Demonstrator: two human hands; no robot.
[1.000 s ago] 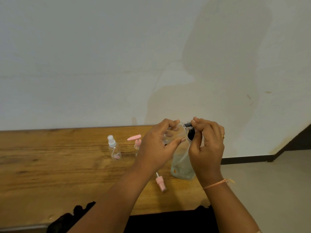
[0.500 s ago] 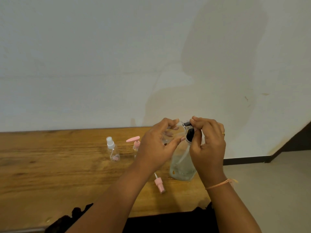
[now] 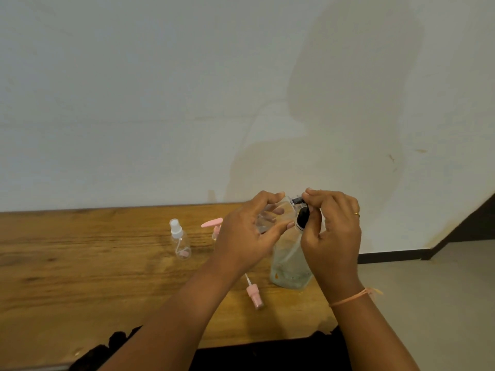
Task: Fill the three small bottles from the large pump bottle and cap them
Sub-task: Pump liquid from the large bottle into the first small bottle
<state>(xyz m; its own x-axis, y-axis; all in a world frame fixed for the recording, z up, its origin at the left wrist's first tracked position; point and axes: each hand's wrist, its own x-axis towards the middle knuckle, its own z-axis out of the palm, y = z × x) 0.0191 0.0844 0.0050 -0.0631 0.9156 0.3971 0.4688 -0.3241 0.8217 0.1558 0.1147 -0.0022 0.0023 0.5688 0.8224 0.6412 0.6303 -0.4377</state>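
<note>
- Worktop (image 3: pixel 80 277): wooden, set against white wall (image 3: pixel 134 103).
- Large pump bottle (image 3: pixel 290 266): clear, upright near worktop's right end, with black pump head (image 3: pixel 302 219).
- Right hand (image 3: pixel 332 236): fingers curled over, pinching pump head; ring (image 3: pixel 356 214); thread band (image 3: pixel 351 298) at wrist.
- Left hand (image 3: pixel 249 234): grips small clear bottle (image 3: pixel 267 219), raised just beside pump head.
- White-capped spray bottle (image 3: pixel 179 241): upright, left of hands.
- Pink pump-top bottle (image 3: pixel 213 226): mostly hidden behind left hand.
- Pink spray cap (image 3: pixel 254 291): lying loose on worktop between forearms.

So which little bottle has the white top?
The leftmost small bottle, standing on the table. Its neighbour has a pink pump top.
</note>
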